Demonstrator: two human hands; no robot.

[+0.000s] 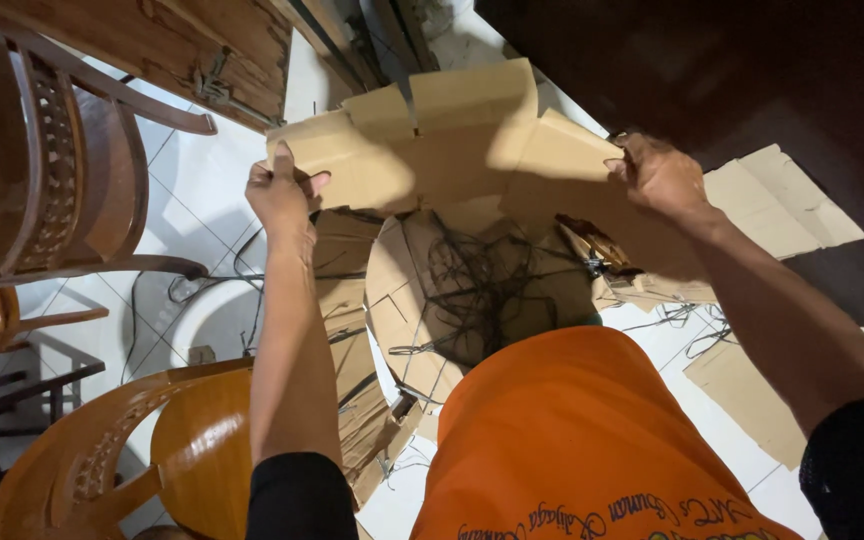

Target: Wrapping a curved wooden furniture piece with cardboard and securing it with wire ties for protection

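Note:
I hold a large flat sheet of brown cardboard with cut flaps up in front of me. My left hand grips its left edge and my right hand grips its right edge. Below the sheet lies a pile of more cardboard pieces with a tangle of dark string on top. My orange shirt fills the lower middle of the view.
Wooden chairs stand at the left and lower left. A dark wooden surface is at the upper right. Flat cardboard sheets lie on the white tiled floor at the right.

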